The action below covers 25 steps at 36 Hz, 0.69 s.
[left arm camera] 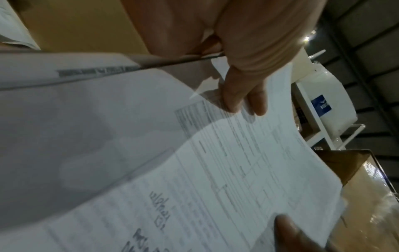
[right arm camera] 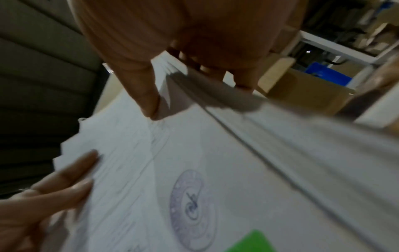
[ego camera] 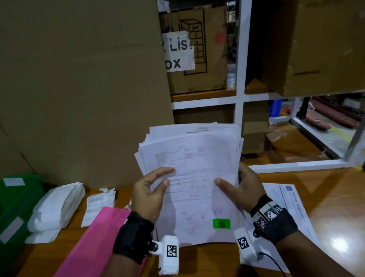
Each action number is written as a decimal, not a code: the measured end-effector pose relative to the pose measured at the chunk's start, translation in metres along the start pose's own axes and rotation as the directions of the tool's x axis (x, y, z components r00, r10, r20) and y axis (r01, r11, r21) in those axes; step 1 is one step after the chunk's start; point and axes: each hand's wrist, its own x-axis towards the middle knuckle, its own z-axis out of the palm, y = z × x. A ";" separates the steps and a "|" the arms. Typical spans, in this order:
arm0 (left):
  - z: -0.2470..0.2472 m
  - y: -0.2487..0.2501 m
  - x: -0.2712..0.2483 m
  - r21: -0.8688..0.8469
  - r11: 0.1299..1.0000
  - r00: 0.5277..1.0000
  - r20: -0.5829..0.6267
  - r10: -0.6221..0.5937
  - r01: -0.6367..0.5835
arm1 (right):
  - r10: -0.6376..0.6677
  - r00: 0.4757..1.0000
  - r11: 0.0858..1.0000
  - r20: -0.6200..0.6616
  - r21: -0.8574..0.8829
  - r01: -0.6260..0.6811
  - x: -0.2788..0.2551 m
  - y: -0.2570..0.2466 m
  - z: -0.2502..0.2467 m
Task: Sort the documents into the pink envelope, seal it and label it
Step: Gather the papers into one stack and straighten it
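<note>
A thick stack of white printed documents [ego camera: 195, 173] stands nearly upright above the table, held between both hands. My left hand [ego camera: 151, 192] grips its left edge, thumb on the front sheet. My right hand [ego camera: 238, 186] grips the right edge, thumb on the front and fingers behind. The top sheet carries a green sticker [ego camera: 221, 223] and a round blue stamp [right arm camera: 192, 209]. In the left wrist view the left hand [left arm camera: 244, 95] pinches the documents [left arm camera: 237, 162]. The right hand [right arm camera: 155, 95] pinches the stack [right arm camera: 194, 153]. The pink envelope [ego camera: 81, 261] lies flat on the table under my left forearm.
A green bin [ego camera: 3, 220] stands at the left edge, with a bundle of folded white papers [ego camera: 56, 206] and loose slips [ego camera: 97, 204] beside it. One printed sheet [ego camera: 294, 212] lies on the wooden table [ego camera: 348, 221] at right. A large cardboard box [ego camera: 64, 83] and white shelving [ego camera: 243, 61] stand behind.
</note>
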 end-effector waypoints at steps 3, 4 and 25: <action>0.007 0.009 -0.005 0.037 0.999 0.999 -0.023 0.032 -0.031 | -0.004 0.997 0.998 -0.083 0.065 0.010 -0.009 -0.021 0.007; 0.010 0.012 -0.008 0.062 0.997 0.998 -0.024 0.053 -0.051 | 0.003 0.994 0.996 -0.111 0.092 0.007 -0.012 -0.025 0.009; -0.006 -0.014 -0.034 -0.238 0.958 0.977 -0.107 -0.187 0.157 | 0.110 0.992 0.961 0.056 0.251 -0.120 -0.026 -0.009 0.012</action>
